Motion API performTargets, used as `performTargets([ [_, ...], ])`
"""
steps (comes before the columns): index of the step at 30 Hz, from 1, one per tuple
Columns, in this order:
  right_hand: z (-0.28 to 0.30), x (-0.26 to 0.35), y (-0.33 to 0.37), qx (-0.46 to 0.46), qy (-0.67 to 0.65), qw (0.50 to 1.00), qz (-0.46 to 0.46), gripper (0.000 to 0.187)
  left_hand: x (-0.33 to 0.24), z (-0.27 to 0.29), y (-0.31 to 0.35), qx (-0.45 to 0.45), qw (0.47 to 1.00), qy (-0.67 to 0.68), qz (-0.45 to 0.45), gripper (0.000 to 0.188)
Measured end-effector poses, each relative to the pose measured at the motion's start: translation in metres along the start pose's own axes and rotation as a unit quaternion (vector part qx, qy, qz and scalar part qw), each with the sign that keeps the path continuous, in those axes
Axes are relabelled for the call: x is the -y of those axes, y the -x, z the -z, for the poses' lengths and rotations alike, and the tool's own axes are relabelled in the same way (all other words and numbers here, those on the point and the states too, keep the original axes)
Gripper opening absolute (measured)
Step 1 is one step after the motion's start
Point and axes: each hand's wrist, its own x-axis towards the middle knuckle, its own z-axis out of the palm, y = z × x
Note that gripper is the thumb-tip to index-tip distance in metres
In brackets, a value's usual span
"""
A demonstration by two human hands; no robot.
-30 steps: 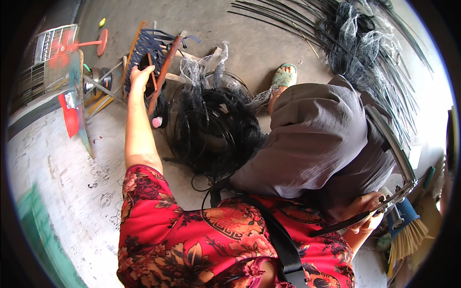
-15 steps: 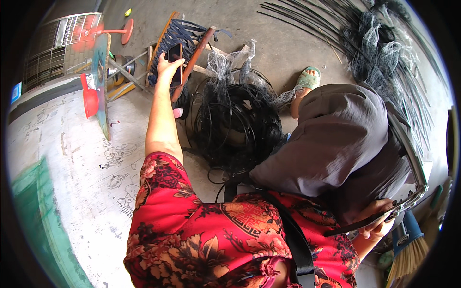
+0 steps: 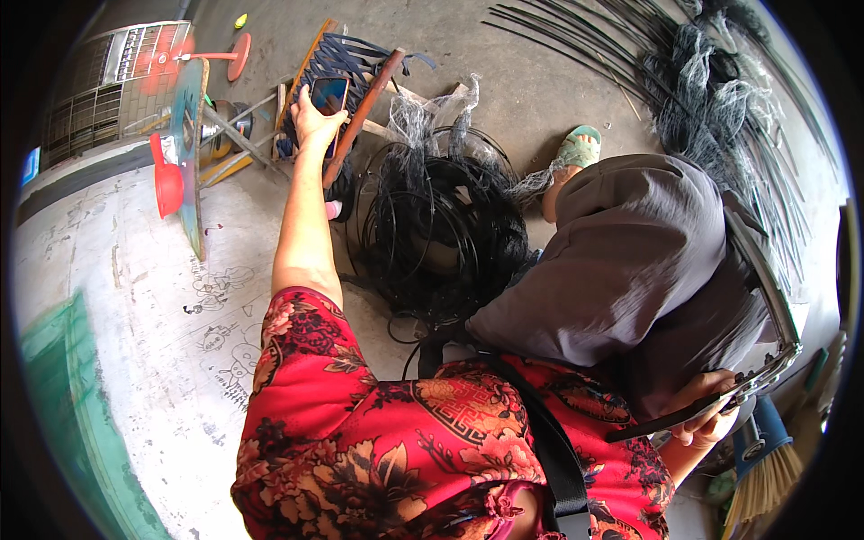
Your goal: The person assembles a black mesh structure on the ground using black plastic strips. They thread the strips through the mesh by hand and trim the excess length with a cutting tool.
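Observation:
My left arm reaches far forward, and my left hand [image 3: 317, 126] is closed around a smartphone [image 3: 329, 95] whose screen is lit. Beneath the phone stands a wooden-framed stool [image 3: 364, 110] with a seat of dark woven straps. Low on the right, my right hand [image 3: 704, 405] has its fingers curled around a dark angled frame [image 3: 765, 371]. One arm of that frame runs up beside my grey trousers [image 3: 630, 261], and the other points in toward my red flowered top. Part of the right palm is hidden behind the frame.
A tangled coil of black strips [image 3: 441, 234] lies between the stool and my leg. Long dark strips [image 3: 576, 40] with clear plastic wrap [image 3: 693, 81] spread at the upper right. A red dipper [image 3: 167, 180] hangs at the left, and a broom [image 3: 769, 463] is at the lower right.
The phone has shifted and tilted slightly in my left hand, and its screen has gone from dark to lit. My right hand stays in place on the frame.

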Motion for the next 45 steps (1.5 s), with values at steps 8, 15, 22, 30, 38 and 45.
performTargets([
  [8, -0.005, 0.000, -0.002, 0.003, 0.022, 1.000, -0.001, 0.051, -0.005, 0.000, -0.002, -0.011, 0.998, -0.028, -0.054, 0.123],
  [15, -0.001, -0.002, 0.001, -0.007, 0.004, 1.000, -0.019, 0.048, -0.002, -0.004, -0.004, -0.007, 0.998, -0.037, -0.050, 0.121],
  [22, 0.050, -0.008, 0.044, -0.002, 0.003, 1.000, -0.027, 0.031, 0.005, -0.010, -0.013, 0.029, 0.998, -0.045, -0.027, 0.120],
  [30, -0.004, 0.011, -0.001, -0.140, 0.153, 0.977, -0.039, 0.025, 0.007, 0.000, -0.006, 0.039, 0.995, -0.084, -0.034, 0.111],
  [38, -0.032, -0.001, -0.032, -0.095, 0.192, 0.974, 0.074, 0.035, -0.337, 0.130, 0.239, 0.307, 0.785, 0.459, -0.281, 0.032],
  [45, -0.060, -0.012, -0.006, -0.075, 0.220, 0.969, 0.085, 0.021, -0.418, 0.196, 0.427, 0.447, 0.647, 0.486, -0.382, 0.043],
])
